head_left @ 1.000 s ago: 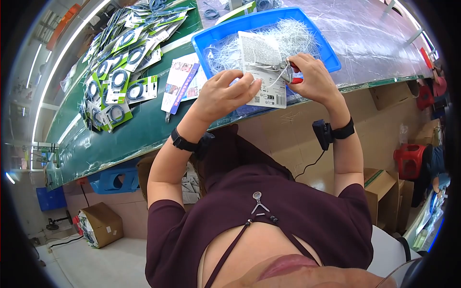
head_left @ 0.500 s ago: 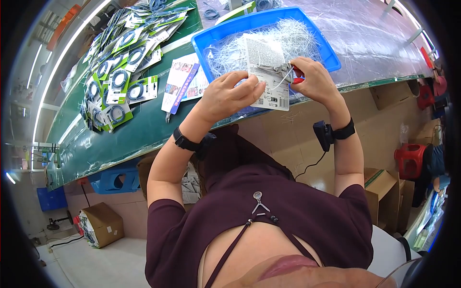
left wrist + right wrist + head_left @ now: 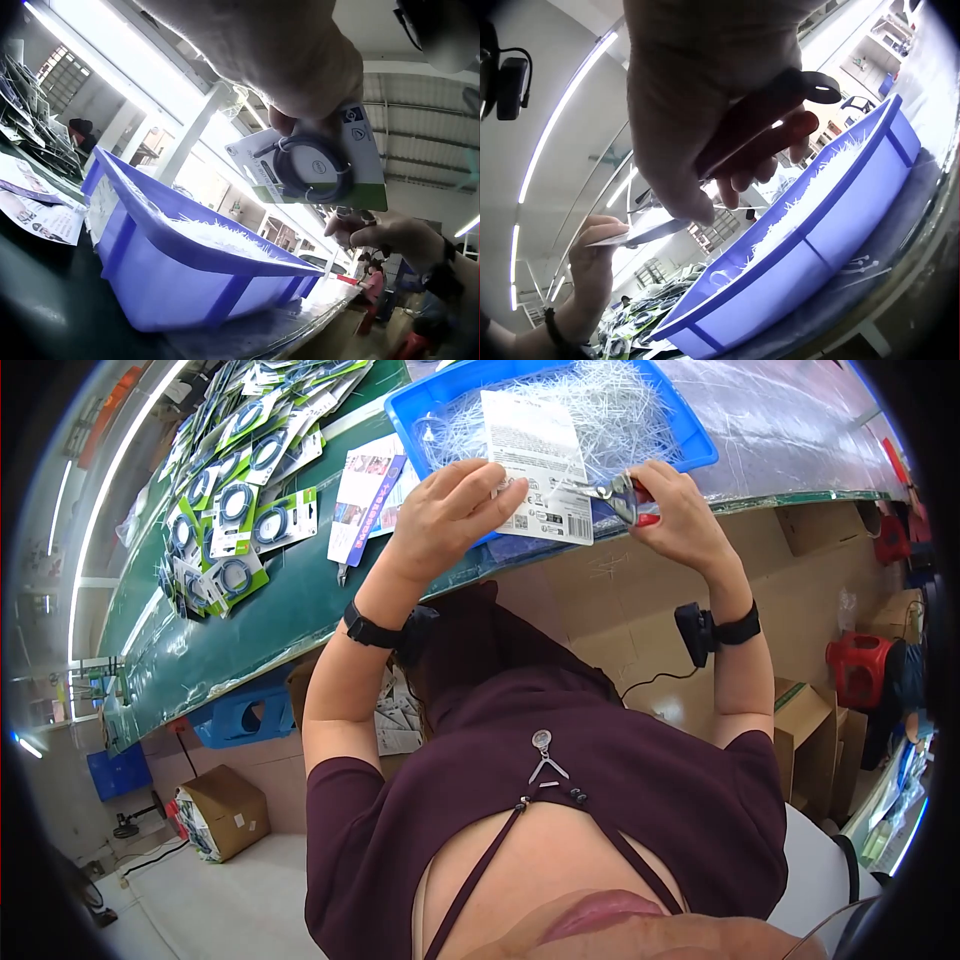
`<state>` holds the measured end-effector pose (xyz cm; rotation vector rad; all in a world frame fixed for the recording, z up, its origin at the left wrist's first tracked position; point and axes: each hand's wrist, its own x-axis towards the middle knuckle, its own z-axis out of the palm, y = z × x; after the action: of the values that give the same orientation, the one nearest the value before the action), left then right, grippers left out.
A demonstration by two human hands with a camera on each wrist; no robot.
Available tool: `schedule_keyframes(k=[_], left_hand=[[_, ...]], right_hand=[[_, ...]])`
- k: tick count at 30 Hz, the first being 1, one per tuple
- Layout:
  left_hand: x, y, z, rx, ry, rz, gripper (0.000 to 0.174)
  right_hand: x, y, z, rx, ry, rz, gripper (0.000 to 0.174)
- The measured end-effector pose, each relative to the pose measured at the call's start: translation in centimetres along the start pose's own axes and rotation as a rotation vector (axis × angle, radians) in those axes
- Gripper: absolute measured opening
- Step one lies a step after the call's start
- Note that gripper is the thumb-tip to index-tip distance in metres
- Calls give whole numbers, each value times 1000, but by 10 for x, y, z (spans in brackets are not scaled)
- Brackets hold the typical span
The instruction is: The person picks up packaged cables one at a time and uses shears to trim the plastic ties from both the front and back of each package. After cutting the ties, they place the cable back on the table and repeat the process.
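Note:
The left hand (image 3: 452,510) pinches the left edge of a printed card (image 3: 535,445), held upright over the near side of the blue bin (image 3: 405,435). On the card's other face, a dark coiled cable (image 3: 311,169) is fastened with white ties, seen in the left wrist view. The right hand (image 3: 682,520) grips red-handled cutters (image 3: 640,502), whose metal head lies at the card's right edge. In the right wrist view the red handles (image 3: 757,131) sit inside the right hand's curled fingers.
Many carded cables (image 3: 235,505) are heaped on the green table (image 3: 300,595) at the left. Leaflets (image 3: 360,500) lie beside the bin, with a small tool tip (image 3: 342,573) under them. White clipped strips (image 3: 625,415) fill the bin.
The white tie that stood out from the card near the cutters no longer shows there. The cutters have shifted slightly right relative to the card. The head view has tilted a little.

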<state>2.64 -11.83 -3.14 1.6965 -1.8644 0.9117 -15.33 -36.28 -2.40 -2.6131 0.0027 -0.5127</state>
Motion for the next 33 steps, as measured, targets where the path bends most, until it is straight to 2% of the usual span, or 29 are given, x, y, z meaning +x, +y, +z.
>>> schedule_keyframes(k=[9,19,22,24,25,26,28,29,30,31,32,33], left_hand=[[7,3,1,45,42,34,42],[7,-2,3,4,22,-30,35],[14,-7,-28,42,-193,7,31],[9,-12,-57,-49,-260,-48,29],[2,-12,-73,-81,-232,-135,27],[-9,-13,-89,-102,-204,-226,26],[-37,-16,-125,-66,-8,-364,19],[-66,-14,-141,-272,193,-665,16],[-103,-9,-154,-471,414,-958,15],[-135,-6,-172,-427,427,-975,15],[-166,1,-193,-451,495,-1159,15],[-195,13,-213,-471,575,-1341,16]], right_hand=[[-3,-10,10,-66,47,-50,34],[2,1,19,-15,-97,145,24],[3,12,12,22,-99,189,21],[-5,19,6,82,-79,200,20],[-12,19,2,85,-89,212,20],[-17,19,0,303,-59,260,27],[-19,15,0,749,-2,332,43],[-20,15,8,761,-18,314,43],[-23,15,20,1085,68,306,52],[-24,15,35,1414,140,298,61],[-21,13,47,1749,196,292,71],[-18,11,55,1778,133,269,71]])
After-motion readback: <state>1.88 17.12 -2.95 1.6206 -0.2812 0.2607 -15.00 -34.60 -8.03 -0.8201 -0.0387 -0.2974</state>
